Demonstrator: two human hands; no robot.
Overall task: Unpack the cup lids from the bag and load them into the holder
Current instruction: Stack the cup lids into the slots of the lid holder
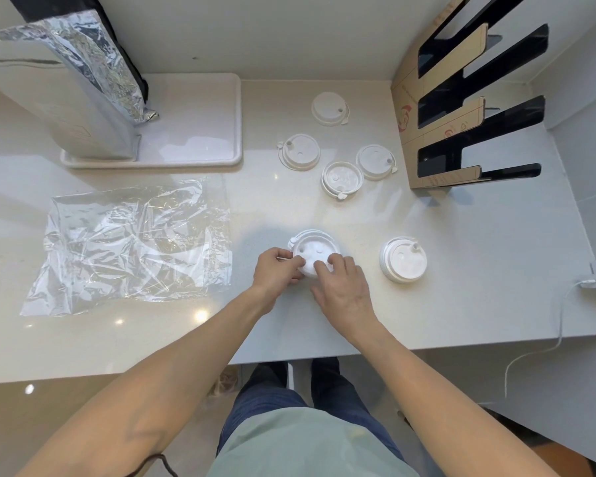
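Lids in a small stack (313, 251) are pinched between the left hand (276, 270) and right hand (343, 287) near the bench's front edge. A second stack (403, 259) is set just to the right. 4 single lids (342, 179) are scattered before the holder (461, 108) at the back right corner. The clear bag (131, 242) is spread flat toward the left edge.

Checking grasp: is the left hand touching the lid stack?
Touching. Head view shows left hand fingers curled on the lid stack's near-left rim, no gap.
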